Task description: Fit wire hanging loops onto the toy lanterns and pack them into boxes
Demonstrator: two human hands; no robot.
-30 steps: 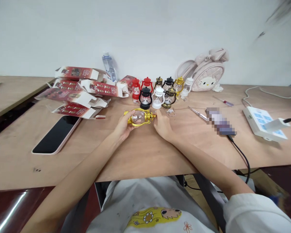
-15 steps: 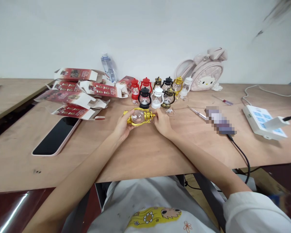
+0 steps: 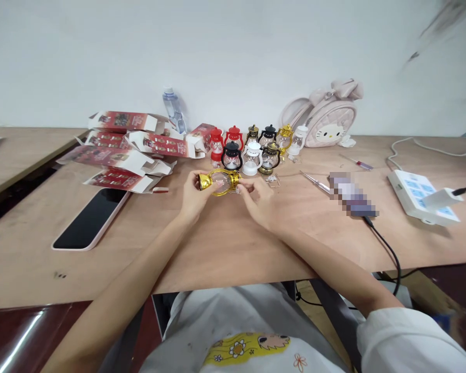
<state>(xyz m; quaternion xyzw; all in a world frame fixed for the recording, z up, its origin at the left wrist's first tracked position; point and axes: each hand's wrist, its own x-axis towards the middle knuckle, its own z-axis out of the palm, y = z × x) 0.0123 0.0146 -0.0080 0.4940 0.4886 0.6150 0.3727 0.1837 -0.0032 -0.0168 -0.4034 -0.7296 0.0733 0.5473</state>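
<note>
A small gold lantern [image 3: 224, 182] with a clear globe lies sideways between my hands, its base to the left. My left hand [image 3: 196, 199] is closed round the base end, the thumb across the globe. At the top end, my right hand [image 3: 258, 201] pinches the lantern's cap between thumb and fingers; a tiny pale piece shows by the thumb, too small to name. Just beyond stand several small lanterns: red [image 3: 233, 135], black [image 3: 232, 156], white [image 3: 252, 158], bronze [image 3: 270, 158] and another gold one [image 3: 285, 138]. Small wire pieces [image 3: 272, 181] lie near them.
Opened red-and-white boxes [image 3: 116, 155] are heaped at the left, with a water bottle [image 3: 174, 110] behind. A black-screened phone [image 3: 89, 220] lies front left. To the right are tweezers [image 3: 315, 181], a screwdriver [image 3: 363, 165], a blurred-out phone [image 3: 351, 194], a power strip [image 3: 421, 197] and a pink bag [image 3: 330, 116].
The gold lantern has been turned in my hands, and my left thumb now lies over its globe. My right hand has rolled over, bringing its thumb into view at the cap.
</note>
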